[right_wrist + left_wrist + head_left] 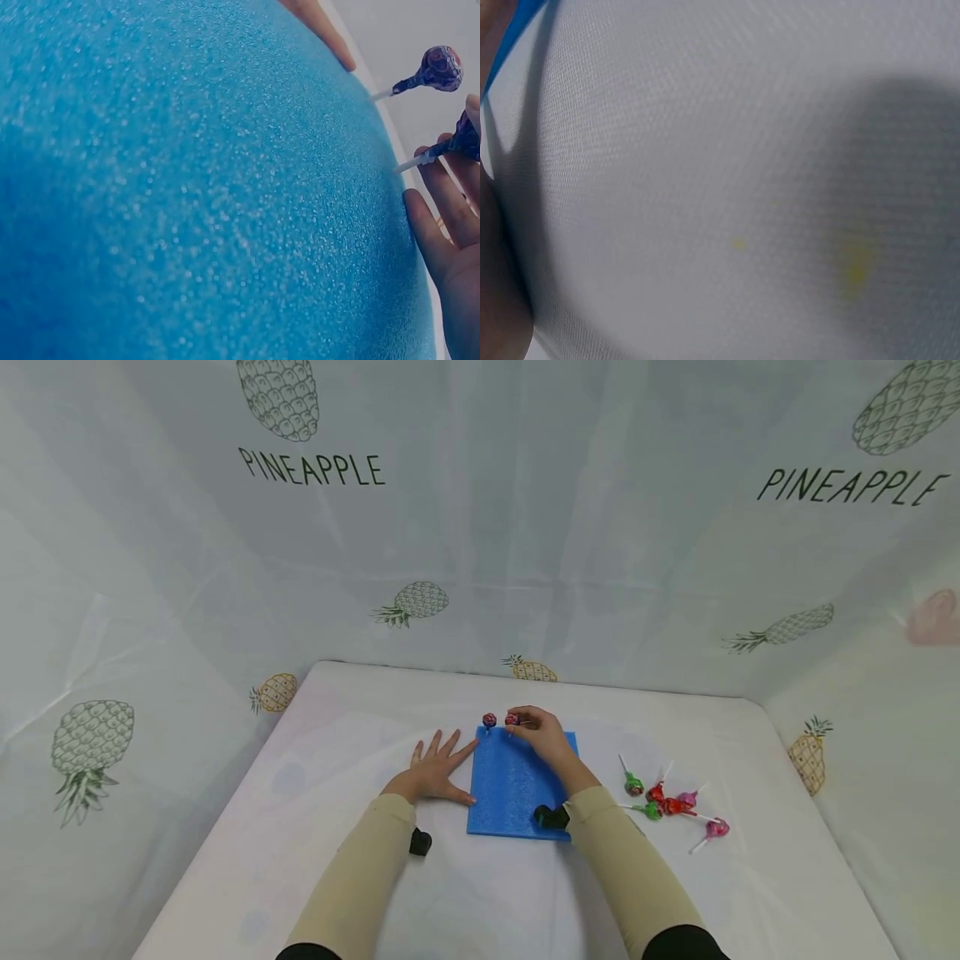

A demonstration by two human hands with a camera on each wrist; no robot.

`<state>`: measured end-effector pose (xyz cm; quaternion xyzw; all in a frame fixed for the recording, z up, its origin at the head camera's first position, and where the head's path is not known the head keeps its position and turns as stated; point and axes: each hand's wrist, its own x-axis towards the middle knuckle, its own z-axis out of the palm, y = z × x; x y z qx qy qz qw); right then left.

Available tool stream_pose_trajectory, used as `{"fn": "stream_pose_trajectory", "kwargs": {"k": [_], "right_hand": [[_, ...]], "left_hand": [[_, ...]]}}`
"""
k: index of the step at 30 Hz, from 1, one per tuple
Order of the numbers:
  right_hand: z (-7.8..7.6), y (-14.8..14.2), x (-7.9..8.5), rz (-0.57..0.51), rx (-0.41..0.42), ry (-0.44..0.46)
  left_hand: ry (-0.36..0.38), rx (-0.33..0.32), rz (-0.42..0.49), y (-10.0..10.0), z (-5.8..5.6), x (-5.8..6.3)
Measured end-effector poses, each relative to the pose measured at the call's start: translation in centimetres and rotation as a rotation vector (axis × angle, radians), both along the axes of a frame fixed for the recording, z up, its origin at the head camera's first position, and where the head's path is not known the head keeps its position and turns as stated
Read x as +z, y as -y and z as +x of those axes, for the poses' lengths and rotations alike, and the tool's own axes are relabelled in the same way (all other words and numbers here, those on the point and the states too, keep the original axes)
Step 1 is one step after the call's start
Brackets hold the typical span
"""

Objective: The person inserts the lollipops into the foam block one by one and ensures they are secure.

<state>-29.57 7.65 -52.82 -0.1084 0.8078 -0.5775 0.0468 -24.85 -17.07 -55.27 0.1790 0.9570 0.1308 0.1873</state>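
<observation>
A blue foam board (502, 789) lies flat on the white-covered table. Near its far left corner a dark red and purple wrapped lollipop (489, 720) stands with its stick in the foam. Just right of that, my right hand (543, 739) pinches the wrapped head of a second lollipop (466, 141); in the right wrist view its white stick meets the foam near the board's edge. My left hand (437, 774) rests with fingers spread at the board's left edge, its thumb and index fingertip touching the board. Mostly table cover fills the left wrist view.
To the right of the board lies a loose group of wrapped lollipops: a green one (633, 785), a red one (656, 792), a pink one (717, 828) and several others. A pineapple-printed curtain (525, 543) hangs behind and beside the table (300, 810).
</observation>
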Motion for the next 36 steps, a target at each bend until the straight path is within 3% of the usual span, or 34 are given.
{"fn": "stream_pose_trajectory", "kwargs": {"k": [7,15,23,28,36], "right_hand": [[0.1,-0.1,0.1,-0.004,0.013,-0.008],[0.2,-0.3,0.2,0.013,-0.015,-0.011],[0.7,-1.3,0.4,-0.010,0.043,-0.045],[1.8,-2.8,0.7,-0.027,0.042,-0.063],[5.1,-7.1,1.5,0.004,0.007,-0.069]], "left_hand": [[-0.007,0.000,0.007,0.1,0.1,0.1],[0.015,-0.015,0.018,-0.3,0.5,1.2],[0.015,-0.003,-0.007,0.1,0.4,0.9],[-0.001,-0.004,0.038,0.4,0.7,1.0],[-0.013,-0.022,0.069,0.3,0.6,0.7]]}}
